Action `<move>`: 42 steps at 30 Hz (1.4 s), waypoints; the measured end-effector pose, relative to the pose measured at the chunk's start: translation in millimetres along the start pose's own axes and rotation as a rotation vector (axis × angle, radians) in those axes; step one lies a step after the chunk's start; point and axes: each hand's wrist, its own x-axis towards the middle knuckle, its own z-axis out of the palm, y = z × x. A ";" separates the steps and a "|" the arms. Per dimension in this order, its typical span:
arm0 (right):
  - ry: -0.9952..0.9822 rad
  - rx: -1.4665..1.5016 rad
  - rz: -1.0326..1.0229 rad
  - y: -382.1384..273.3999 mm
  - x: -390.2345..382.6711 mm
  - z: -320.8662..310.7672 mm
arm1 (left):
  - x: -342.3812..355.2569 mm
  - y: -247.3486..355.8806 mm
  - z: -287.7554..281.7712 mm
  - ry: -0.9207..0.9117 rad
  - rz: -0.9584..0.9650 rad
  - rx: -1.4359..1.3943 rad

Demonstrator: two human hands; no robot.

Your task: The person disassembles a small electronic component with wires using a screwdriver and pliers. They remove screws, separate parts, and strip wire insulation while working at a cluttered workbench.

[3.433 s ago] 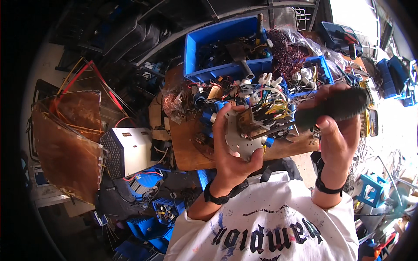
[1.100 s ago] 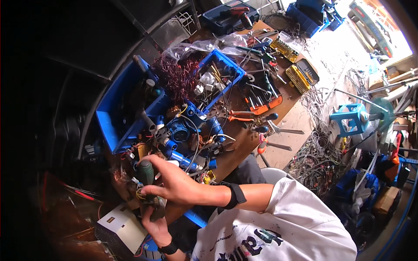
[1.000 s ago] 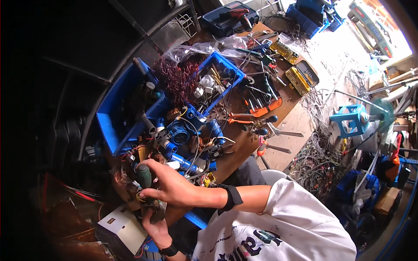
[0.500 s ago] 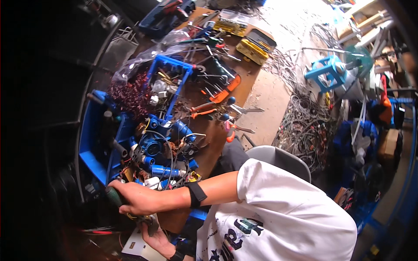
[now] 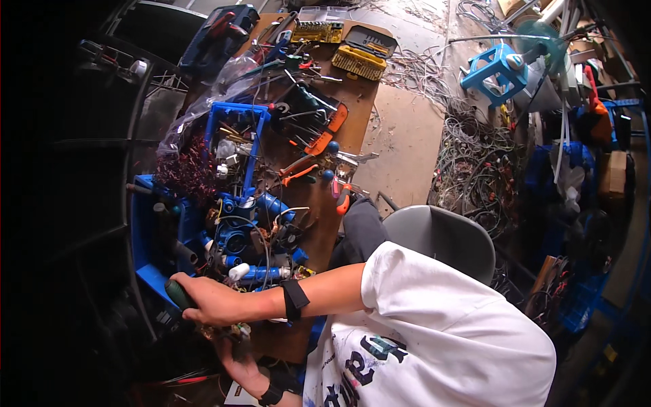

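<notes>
My right hand grips the ridged dark green handle of a screwdriver at the lower left; its shaft is hidden. Just below, my left hand holds a small metal-plate assembly with wires, partly hidden and dim. Beside them on the wooden bench lies a jumble of blue cylindrical fittings, cables and small parts, with a large blue bin to their left.
Up the bench are a smaller blue crate, an orange-edged tool case, pliers, yellow bit sets and a dark case. To the right are a grey chair, tangled cables and a light-blue stand.
The view has swung toward the right, showing more floor and chair. My hands, earlier upright in front of me, now lie sideways at lower left, still holding screwdriver and assembly.
</notes>
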 end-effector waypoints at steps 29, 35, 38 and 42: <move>1.134 -0.210 0.942 339.1 -14.8 -258.2 | -17.3 -20.3 -80.1 0.140 -0.142 -0.515; 1.029 -0.418 1.017 236.1 2.4 -211.6 | -19.7 -22.1 -75.8 0.213 -0.057 -0.388; 1.209 -1.176 0.696 241.7 7.3 -194.2 | -18.8 -19.2 -70.3 0.242 -0.054 -0.375; 0.697 -1.631 0.491 251.5 12.4 -228.2 | -21.0 -16.4 -64.4 0.246 -0.041 -0.369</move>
